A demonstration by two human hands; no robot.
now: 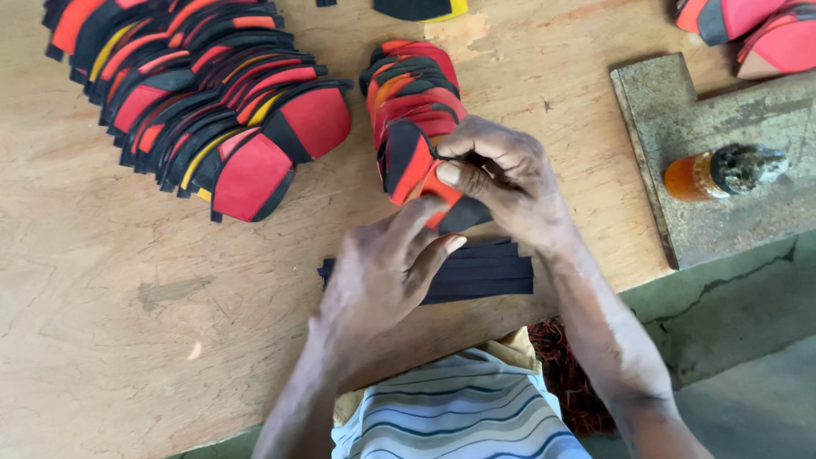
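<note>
My right hand [501,174] pinches a red and black shaped piece [442,200] at the near end of a small stack of red, orange and black pieces [412,98] on the wooden table. My left hand [382,272] reaches up from below, its fingertips touching the same piece. Its palm lies over a bundle of black strips [493,268], part of which it hides.
A large fanned pile of red, black and yellow pieces [204,93] covers the table's far left. At the right, a grey slab [705,161] carries a lying orange bottle [722,170]. More red pieces [756,30] sit at the top right. The wooden table's edge [476,327] runs near me.
</note>
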